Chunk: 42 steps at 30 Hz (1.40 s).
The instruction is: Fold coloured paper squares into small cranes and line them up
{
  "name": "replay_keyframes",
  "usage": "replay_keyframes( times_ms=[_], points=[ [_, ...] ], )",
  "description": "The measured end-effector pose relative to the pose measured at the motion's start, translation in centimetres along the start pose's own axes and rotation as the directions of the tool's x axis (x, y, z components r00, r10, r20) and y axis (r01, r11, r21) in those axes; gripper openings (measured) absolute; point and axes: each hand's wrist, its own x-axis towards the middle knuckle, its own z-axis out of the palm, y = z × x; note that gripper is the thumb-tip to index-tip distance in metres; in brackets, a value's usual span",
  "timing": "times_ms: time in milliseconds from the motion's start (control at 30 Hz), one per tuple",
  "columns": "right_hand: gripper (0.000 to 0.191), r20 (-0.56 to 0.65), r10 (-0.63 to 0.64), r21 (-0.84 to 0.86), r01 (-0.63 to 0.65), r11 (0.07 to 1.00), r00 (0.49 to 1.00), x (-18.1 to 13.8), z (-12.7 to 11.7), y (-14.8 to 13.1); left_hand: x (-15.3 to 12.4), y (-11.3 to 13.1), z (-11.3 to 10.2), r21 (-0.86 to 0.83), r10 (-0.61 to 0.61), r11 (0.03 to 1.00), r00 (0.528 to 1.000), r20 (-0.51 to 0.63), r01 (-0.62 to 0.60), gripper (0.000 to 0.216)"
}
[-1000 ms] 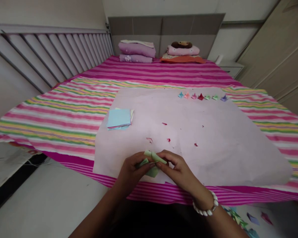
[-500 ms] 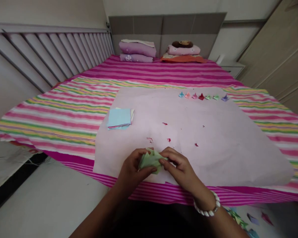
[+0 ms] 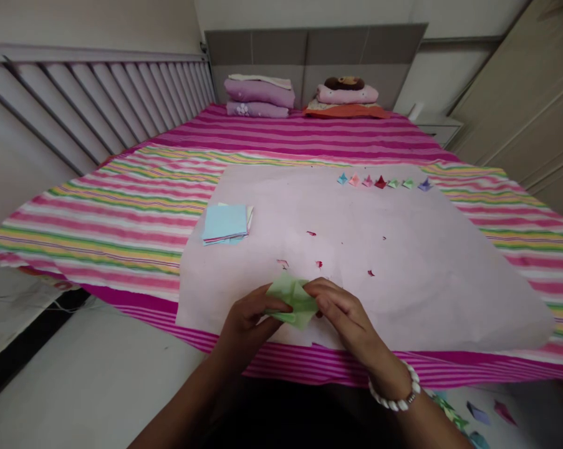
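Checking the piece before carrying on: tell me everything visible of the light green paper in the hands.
The light green paper looks thin, with a roughly diamond-shaped outline. Creases cross its face, and a folded layer shows along its lower left edge. It is held over the near part of the large pale sheet. The left hand pinches its left side, a finger lying across the front; the right hand touches its right edge, its grip there hard to make out. Its underside is hidden.
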Motion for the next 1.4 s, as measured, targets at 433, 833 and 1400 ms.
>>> replay_keyframes(
  times_ms=[433, 833, 1400],
  points=[
    [0.029, 0.132, -0.042, -0.129, 0.059, 0.990, 0.990, 0.5, 0.0, -0.5, 0.1, -0.1, 0.1, 0.014, -0.089, 0.996, 0.995, 0.047, 0.089, 0.018],
    [0.032, 0.192, -0.084, -0.361, 0.150, 0.920, 0.978, 0.7, 0.3, -1.5, 0.1, -0.1, 0.1, -0.019, -0.133, 0.991, 0.990, 0.039, 0.134, 0.017],
    [0.021, -0.151, 0.287, 0.236, -0.247, 0.940, 0.946, -0.3, 3.3, 1.0, 0.6, -1.0, 1.1, -0.702, -0.498, 0.652, 0.860, -0.113, 0.286, 0.024]
  ],
)
